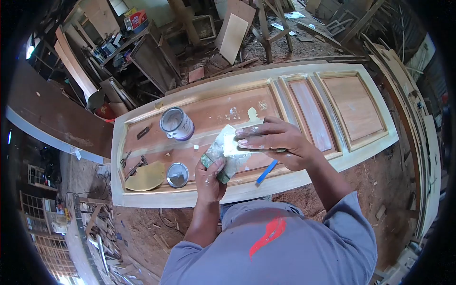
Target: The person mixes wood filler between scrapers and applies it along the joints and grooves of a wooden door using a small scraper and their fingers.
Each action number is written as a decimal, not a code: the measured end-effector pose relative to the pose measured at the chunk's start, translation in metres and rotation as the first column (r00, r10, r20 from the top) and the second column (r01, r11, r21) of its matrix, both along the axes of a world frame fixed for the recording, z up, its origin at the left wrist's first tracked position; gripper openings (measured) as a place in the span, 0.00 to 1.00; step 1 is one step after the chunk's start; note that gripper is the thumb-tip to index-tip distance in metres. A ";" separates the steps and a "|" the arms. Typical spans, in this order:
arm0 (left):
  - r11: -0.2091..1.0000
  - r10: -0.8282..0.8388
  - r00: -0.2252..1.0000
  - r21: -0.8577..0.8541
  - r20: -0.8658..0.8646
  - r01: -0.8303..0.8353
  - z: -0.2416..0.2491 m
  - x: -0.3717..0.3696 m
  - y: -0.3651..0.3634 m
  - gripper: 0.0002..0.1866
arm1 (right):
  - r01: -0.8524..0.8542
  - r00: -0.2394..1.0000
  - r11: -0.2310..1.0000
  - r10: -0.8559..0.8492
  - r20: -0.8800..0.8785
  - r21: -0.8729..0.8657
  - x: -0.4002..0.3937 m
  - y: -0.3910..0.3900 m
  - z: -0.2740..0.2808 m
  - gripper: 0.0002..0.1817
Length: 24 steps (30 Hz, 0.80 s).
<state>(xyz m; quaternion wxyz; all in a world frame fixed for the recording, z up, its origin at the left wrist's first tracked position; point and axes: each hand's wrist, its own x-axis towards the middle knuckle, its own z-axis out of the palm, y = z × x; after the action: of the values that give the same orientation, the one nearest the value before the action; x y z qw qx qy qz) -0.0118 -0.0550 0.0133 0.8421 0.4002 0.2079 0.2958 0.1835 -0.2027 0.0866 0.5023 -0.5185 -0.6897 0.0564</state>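
Observation:
My left hand (pixel 211 179) grips a flat green-edged board (pixel 219 154) smeared with whitish paste, thumb on top. Above it, my right hand (pixel 282 142) is closed on a flat, thin spreader (pixel 233 145) coated in cream putty, its blade against the board. Most of the spreader lies hidden under the fingers. Both hands are over a panelled wooden door (pixel 232 191) lying flat. On the door stands an open tin can (pixel 176 124), with a round metal lid (pixel 177 175) nearby. A dab of cream putty (pixel 252 113) sits on the panel.
A blue strip (pixel 266 172) lies at the door's near edge. Folded tan sandpaper (pixel 145 176), scissors (pixel 125 159) and a small dark tool (pixel 143 132) rest at its left end. Long boards (pixel 408 123) lean at right; a cluttered bench (pixel 128 47) stands at far left.

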 end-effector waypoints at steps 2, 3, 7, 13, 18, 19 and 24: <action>0.992 -0.085 0.995 -0.091 0.060 0.090 0.006 -0.002 0.004 0.22 | 0.010 0.999 0.998 -0.008 0.032 -0.056 0.002 0.001 -0.003 0.28; 0.987 -0.098 0.991 -0.120 0.088 0.108 0.005 -0.004 0.007 0.23 | 0.028 0.998 0.996 -0.024 0.050 -0.087 0.003 -0.001 -0.005 0.28; 0.982 -0.062 0.995 -0.171 0.084 0.076 0.001 -0.008 0.014 0.22 | 0.117 0.985 0.992 -0.111 0.131 -0.042 0.012 -0.005 -0.023 0.28; 0.933 0.224 0.974 0.293 -0.025 -0.207 -0.010 -0.001 0.019 0.13 | 0.210 0.840 0.944 -0.308 -0.447 -0.255 -0.014 -0.020 -0.038 0.20; 0.704 0.380 0.925 0.652 -0.008 -0.283 -0.009 0.015 -0.002 0.14 | 0.024 0.244 0.947 -0.316 -0.917 -0.320 -0.054 -0.007 -0.052 0.15; 0.582 0.391 0.920 0.771 0.016 -0.260 -0.014 0.016 -0.001 0.15 | 0.017 0.209 0.944 -0.325 -0.922 -0.329 -0.055 -0.003 -0.056 0.13; -0.032 0.325 0.919 0.974 0.222 -0.224 -0.025 0.027 0.006 0.22 | 0.077 0.078 0.929 -0.367 -0.927 -0.361 -0.050 0.009 -0.059 0.11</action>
<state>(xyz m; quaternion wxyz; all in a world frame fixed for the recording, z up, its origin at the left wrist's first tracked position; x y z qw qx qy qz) 0.0152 -0.0494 -0.0120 0.2428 0.8294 0.0500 0.5006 0.1339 -0.1933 0.0280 0.7727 -0.4997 -0.0831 0.3825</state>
